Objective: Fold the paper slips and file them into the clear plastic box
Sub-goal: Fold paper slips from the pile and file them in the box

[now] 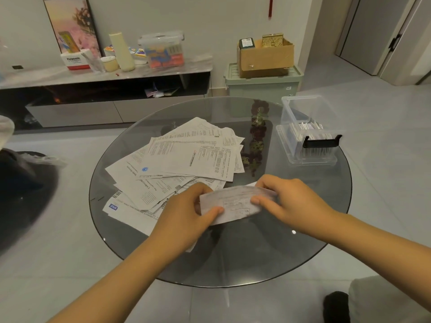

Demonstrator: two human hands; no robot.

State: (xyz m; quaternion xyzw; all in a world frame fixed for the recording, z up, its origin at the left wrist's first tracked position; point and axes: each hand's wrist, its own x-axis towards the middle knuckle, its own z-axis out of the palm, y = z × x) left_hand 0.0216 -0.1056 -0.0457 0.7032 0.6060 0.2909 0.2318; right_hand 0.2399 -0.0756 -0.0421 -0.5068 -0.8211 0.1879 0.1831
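I am watching both hands work one paper slip (235, 205) just above the near part of the round glass table (268, 259). The left hand (186, 214) pinches its left end, thumb on top and fingers curled behind; the right hand (283, 201) pinches the right end the same way, thumb pressed on the printed face. The slip looks already doubled over lengthwise, though motion blur along its upper edge keeps me from saying how many layers there are.

The clear plastic box (307, 131) stands at the table's right edge, well apart from the hands, lid off or hinged back (I cannot tell which) and its black latch (320, 141) facing me. A row of folded slips (307, 129) already stands on edge inside, so part of the job is done.

By my reckoning the larger share remains: a loose, fanned pile of unfolded sheets (182, 162) covers the middle and left of the table, touching the left hand. The slip in hand has yet to reach the box.
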